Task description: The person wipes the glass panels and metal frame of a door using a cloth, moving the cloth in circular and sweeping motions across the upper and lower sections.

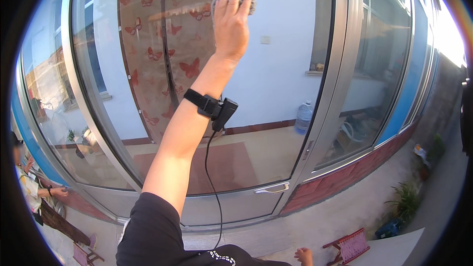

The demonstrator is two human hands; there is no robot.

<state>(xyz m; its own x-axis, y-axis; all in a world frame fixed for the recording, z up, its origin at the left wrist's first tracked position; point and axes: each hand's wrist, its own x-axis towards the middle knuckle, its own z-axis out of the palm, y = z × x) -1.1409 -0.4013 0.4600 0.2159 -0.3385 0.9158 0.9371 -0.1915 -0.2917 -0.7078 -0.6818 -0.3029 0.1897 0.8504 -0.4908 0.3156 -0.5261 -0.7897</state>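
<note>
My left hand (232,26) is raised high and presses a grey fluffy cloth (252,3) flat against the glass pane (269,77) of a metal-framed door. The fingers lie spread over the cloth, which shows around their tips. A black strap with a small black device (224,114) sits on my left forearm, and a cable (207,166) runs down from it. Low at the bottom edge, my right hand (304,256) hangs with its fingers loosely bent and apart; nothing shows in it. The door's handle (272,188) is below the pane, well away from both hands.
Through the glass show a butterfly-patterned curtain (147,55) and a water jug (303,117). Another person (37,192) stands at left, by a folding stool (84,255). To the right are another folding stool (351,246), a white surface (395,248) and potted plants (403,201).
</note>
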